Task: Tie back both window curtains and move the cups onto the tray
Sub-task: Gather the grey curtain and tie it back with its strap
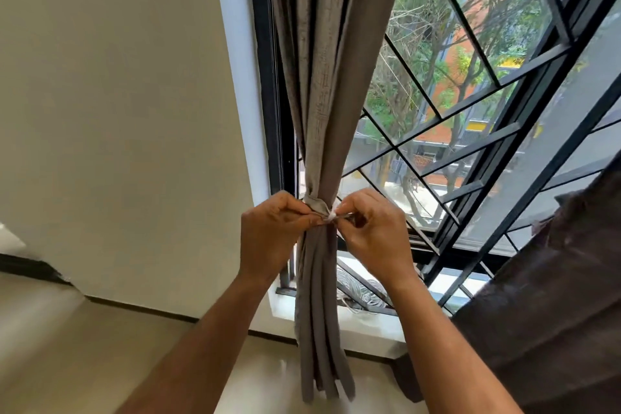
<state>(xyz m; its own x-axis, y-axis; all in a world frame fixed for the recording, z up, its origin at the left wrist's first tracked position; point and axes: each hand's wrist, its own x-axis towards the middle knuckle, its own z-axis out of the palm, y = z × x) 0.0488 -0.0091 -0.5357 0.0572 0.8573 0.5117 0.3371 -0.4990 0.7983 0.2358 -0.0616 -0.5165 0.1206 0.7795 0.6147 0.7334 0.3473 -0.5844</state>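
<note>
1. Both hands are pinched shut at the waist of the grey curtain [322, 111]: the left hand [268, 235] nips one end of the tie-back band [316, 203], and the right hand [373, 232] nips the other end, where a small white fastener [332, 216] shows between its fingertips.
2. That curtain hangs against the left side of the window frame [268, 77], gathered into a narrow bunch where the band wraps it; below the band its folds fall loose toward the sill [336, 323].
3. A second, darker curtain [544, 296] hangs at the right edge — whether it is tied cannot be told from here. No cups or tray are in view.
4. Handling, as a judgement: the cloth looks soft and fairly thick, so it should compress readily yet spring outward against a slack band. The band itself seems light and limp, likely to slip unless held near its ends.
5. Best hold is probably just where the fingers are now — close to the fastener, with the band drawn snug before joining.
</note>
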